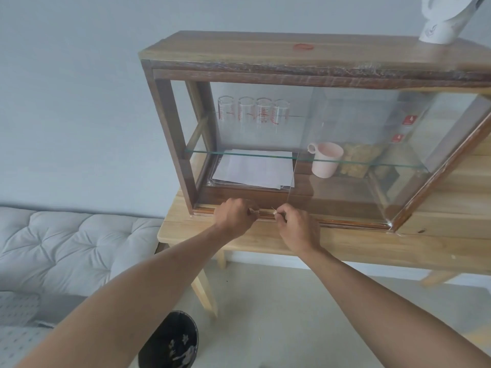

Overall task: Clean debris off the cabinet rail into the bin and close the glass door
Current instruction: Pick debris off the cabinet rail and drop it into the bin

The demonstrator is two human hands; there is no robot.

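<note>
Both hands at cabinet rail [332, 221], front bottom edge. Left hand [233, 215] curled closed on rail; right hand [297, 225] pinches small debris [273, 210]. Glass door [372, 155] slid right, left half open. Inside: four glasses [253, 112], one pink mug [325, 159], papers [255, 168]. Black bin [170, 341] on floor below wooden table [345, 243].

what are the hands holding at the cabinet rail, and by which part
Right hand pinches a thin pale sliver of debris by its lower end, at the rail. Left hand is curled there too; whether it holds anything cannot be told.
</note>
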